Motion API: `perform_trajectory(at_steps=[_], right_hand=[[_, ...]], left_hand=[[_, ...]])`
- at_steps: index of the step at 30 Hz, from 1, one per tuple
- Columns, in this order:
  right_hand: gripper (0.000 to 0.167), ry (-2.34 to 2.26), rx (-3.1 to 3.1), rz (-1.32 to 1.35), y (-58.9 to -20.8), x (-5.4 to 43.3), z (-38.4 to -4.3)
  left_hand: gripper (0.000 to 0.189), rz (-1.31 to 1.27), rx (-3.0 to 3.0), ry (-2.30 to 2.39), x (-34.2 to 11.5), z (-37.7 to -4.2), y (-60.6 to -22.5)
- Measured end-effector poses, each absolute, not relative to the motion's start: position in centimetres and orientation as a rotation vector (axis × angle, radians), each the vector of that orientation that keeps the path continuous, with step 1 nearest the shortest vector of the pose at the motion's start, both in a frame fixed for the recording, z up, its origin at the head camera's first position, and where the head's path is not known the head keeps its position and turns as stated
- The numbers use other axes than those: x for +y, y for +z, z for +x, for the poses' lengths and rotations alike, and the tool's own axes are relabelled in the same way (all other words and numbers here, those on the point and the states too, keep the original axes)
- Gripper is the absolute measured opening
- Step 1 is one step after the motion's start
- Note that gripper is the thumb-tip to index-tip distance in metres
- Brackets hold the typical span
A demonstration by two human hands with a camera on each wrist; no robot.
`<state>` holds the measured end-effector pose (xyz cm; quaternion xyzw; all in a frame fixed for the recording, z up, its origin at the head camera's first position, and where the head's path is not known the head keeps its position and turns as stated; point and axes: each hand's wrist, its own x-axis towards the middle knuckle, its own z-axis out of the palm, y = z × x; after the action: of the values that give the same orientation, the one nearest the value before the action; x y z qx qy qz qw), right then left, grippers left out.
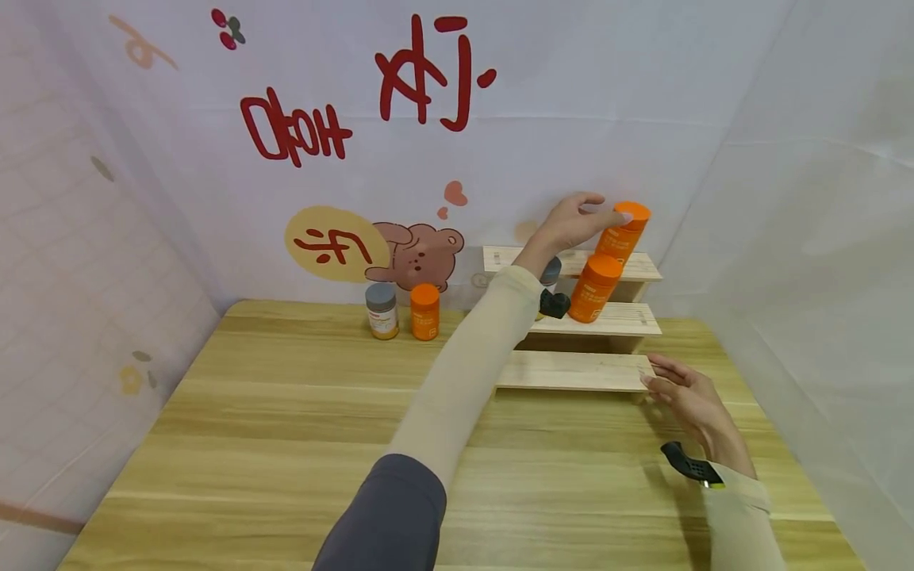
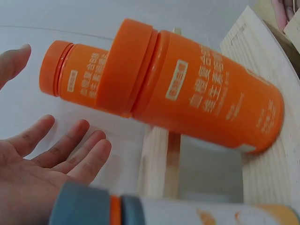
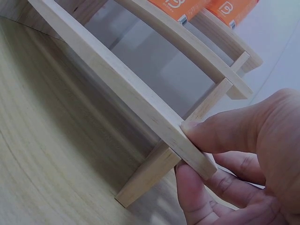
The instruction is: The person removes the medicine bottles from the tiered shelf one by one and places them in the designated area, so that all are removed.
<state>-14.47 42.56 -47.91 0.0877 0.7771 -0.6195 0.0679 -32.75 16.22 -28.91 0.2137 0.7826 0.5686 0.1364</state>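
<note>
My left hand is up at the top tier of a stepped wooden shelf, its fingers spread and thumb near the lid of the rear orange bottle. In the left wrist view a gap shows between the hand and that orange-lidded bottle. In front of it, a second orange bottle stands on the middle tier. Beside it a grey-lidded bottle is partly hidden behind my left wrist. My right hand pinches the right end of the lowest shelf board between thumb and fingers.
Two more bottles, one grey-lidded and one orange, stand at the table's back edge, left of the shelf. The wood-grain table is bordered by white cloth walls at the back and sides.
</note>
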Motion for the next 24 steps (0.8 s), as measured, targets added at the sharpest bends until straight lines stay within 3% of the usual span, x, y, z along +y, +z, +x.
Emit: perform_trajectory(at_steps=[24], right_hand=[[0.078,-1.805,2.378,0.250,-48.1,42.9,-14.8]], left_hand=[[0.068,0.463,2.333,1.640,20.0,-32.2,-29.2]])
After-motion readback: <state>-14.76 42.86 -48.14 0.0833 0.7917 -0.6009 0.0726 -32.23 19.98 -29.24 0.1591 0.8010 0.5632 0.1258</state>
